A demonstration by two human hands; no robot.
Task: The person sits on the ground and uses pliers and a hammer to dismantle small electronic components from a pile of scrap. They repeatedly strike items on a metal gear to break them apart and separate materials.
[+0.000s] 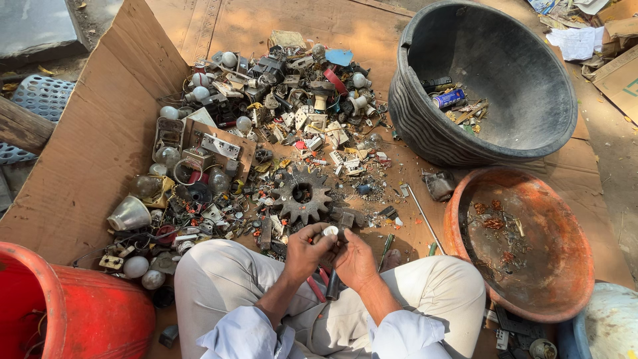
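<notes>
I sit cross-legged in light trousers on brown cardboard (86, 159). My left hand (304, 254) and my right hand (354, 260) meet in front of my knees. Together they grip a small part with a white round end (330, 231). A dark tool handle (333, 286) hangs below my hands; which hand holds it I cannot tell. Just beyond my fingers lies a large toothed metal gear (302, 194). Around it spreads a pile of scrap: bulbs (168, 157), switches, wires and circuit pieces.
A big black tub (425, 126) holding a few batteries stands at the upper right. A rusty orange bowl (571, 292) with copper bits sits at my right. A red bucket (93, 312) stands at my left. A thin metal rod (425, 216) and a screwdriver (386, 247) lie nearby.
</notes>
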